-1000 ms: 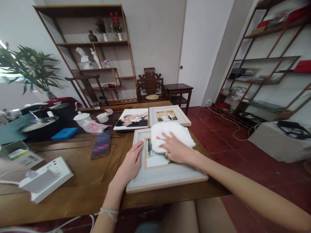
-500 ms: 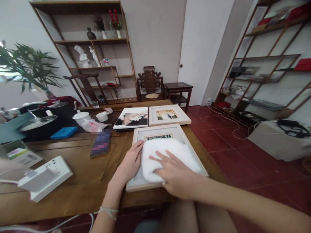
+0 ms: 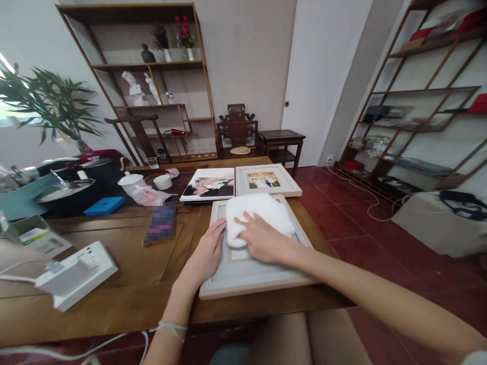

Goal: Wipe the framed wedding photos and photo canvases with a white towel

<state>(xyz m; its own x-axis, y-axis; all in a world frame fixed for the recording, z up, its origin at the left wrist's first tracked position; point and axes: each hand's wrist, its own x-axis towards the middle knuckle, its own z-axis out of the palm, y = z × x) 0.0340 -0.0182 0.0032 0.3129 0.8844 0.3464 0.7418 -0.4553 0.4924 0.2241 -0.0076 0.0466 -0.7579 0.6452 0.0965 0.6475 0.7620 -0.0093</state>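
A light wooden picture frame (image 3: 258,288) lies flat near the table's front corner, its pale inner mat partly showing. On it rests a folded white towel (image 3: 272,208), covering most of the picture in the middle. My right hand (image 3: 266,242) presses on the towel from above, fingers somewhat spread and thumb against its near edge. Along the frame's left side lies my left hand (image 3: 207,251), fingers stretched out, the fingertips beside the towel.
Behind the frame are a second framed photo (image 3: 291,190) and a photo panel (image 3: 209,183). The wooden table (image 3: 152,284) also bears a white power adapter (image 3: 76,279), a blue box (image 3: 104,205), a white teapot (image 3: 131,183) and dark pots (image 3: 68,195). A chair (image 3: 236,126) stands beyond.
My right hand has slid the towel away from me toward the frame's far edge, uncovering the near part of the frame. My left hand stays at the left side.
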